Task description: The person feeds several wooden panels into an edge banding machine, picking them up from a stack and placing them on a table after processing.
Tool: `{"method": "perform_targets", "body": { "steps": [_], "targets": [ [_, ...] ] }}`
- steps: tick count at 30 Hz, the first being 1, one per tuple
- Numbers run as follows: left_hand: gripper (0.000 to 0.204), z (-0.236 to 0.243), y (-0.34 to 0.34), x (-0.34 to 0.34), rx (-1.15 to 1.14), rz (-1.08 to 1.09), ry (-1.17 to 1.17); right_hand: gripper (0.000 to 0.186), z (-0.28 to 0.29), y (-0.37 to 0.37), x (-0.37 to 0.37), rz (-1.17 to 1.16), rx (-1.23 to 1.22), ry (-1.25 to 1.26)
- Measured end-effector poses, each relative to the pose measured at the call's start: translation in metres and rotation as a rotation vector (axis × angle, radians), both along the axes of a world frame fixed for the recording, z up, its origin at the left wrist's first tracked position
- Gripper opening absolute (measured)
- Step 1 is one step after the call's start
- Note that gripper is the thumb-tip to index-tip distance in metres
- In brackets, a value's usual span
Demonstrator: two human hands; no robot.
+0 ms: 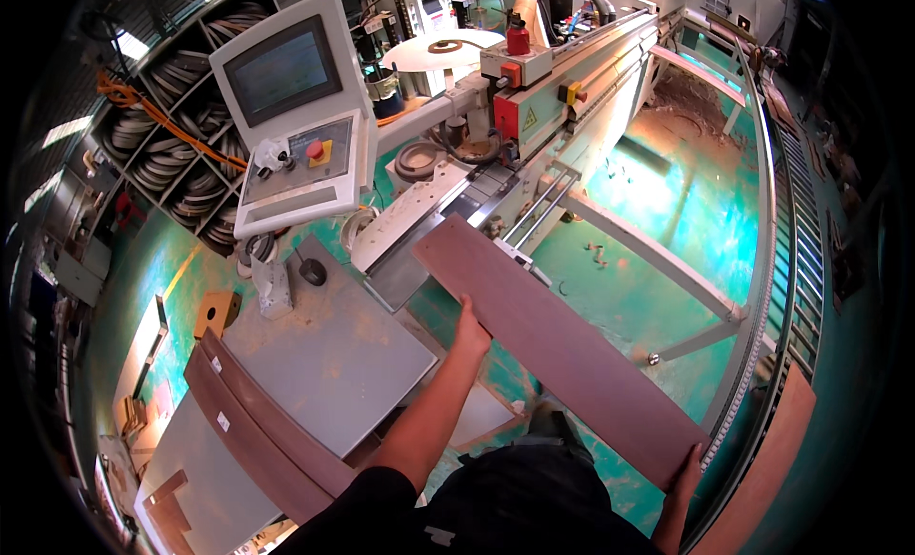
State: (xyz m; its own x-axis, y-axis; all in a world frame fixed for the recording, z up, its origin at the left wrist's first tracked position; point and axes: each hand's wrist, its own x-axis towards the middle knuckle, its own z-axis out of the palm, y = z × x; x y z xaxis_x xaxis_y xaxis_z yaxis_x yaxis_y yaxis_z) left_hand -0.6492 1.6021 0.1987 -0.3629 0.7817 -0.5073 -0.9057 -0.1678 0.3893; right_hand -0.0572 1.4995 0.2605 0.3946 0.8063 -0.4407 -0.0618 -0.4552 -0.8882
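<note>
A long reddish-brown wooden board (pixel 562 355) lies slantwise in front of me, held in both hands. My left hand (pixel 469 331) grips its left long edge, toward the far end, with the fingers partly hidden by the board. At the near right corner, my right hand (pixel 684 479) is closed on the board's end. The board's far end reaches the metal feed table (pixel 486 188) of a large edge-banding machine (pixel 534 116). Whether that end rests on the machine or hovers just over it, I cannot tell.
Left of me, two similar brown boards (pixel 253 412) lie on a grey table (pixel 324 355), with a black computer mouse (pixel 312 272) nearby. A control panel (pixel 295 107) with a screen stands beyond. A metal support rail (pixel 753 364) runs along the right. Shelves (pixel 191 126) hold coiled banding.
</note>
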Motion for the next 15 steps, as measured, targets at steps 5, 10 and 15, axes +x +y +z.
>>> {"method": "perform_targets", "body": {
  "steps": [5,10,15],
  "targets": [
    [0.067,0.006,0.051,-0.02,-0.211,0.037,0.049,0.079,-0.035,0.064,0.004,0.082,-0.111,-0.009],
    [0.075,-0.013,0.074,-0.033,-0.321,0.064,0.165,0.075,-0.026,0.131,-0.021,0.147,-0.112,0.044],
    [0.073,0.027,0.098,-0.022,-0.427,0.065,0.15,0.072,0.011,0.172,-0.048,0.164,-0.143,0.086]
  ]
}}
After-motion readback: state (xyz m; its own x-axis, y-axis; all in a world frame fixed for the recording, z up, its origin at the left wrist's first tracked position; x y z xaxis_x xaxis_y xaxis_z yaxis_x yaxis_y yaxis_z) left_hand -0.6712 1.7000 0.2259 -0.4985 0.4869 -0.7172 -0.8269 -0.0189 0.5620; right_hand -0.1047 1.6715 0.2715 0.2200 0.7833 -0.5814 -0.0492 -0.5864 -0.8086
